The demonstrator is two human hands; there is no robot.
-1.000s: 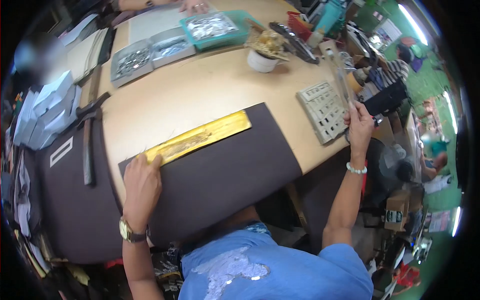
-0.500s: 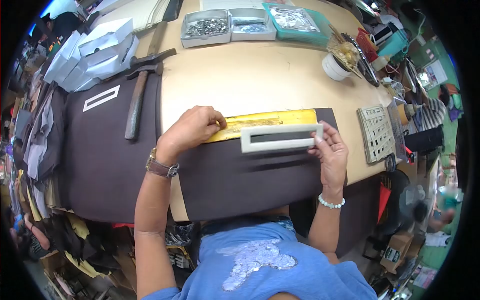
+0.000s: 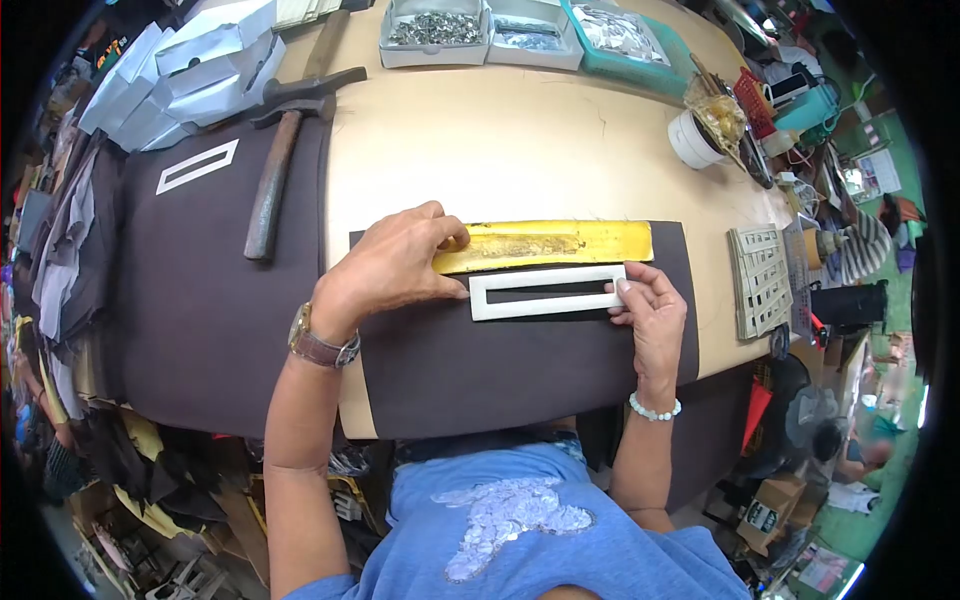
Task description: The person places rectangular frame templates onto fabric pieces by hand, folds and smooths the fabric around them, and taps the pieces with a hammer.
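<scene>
A white rectangular frame [image 3: 545,309] with a long slot hangs low over a dark sheet [image 3: 520,380]. My right hand [image 3: 650,315] pinches its right end between thumb and fingers. Just behind the frame, a worn yellow strip [image 3: 590,240] lies along the far part of the sheet. My left hand [image 3: 405,258] is closed over the strip's left end, fingers curled on it. Its thumb points toward the frame's left end, and I cannot tell whether they touch.
On the left, another white frame [image 3: 197,167] lies on dark material near two hammers [image 3: 272,190]. At the back stand a box of small metal pieces [image 3: 435,30] and a teal tray [image 3: 640,60]. A white pot [image 3: 692,140] and slotted panels [image 3: 760,275] are on the right.
The white frame has come down closer to the sheet, its left end now beside my left thumb. My left thumb has stretched out toward it. The view has shifted slightly.
</scene>
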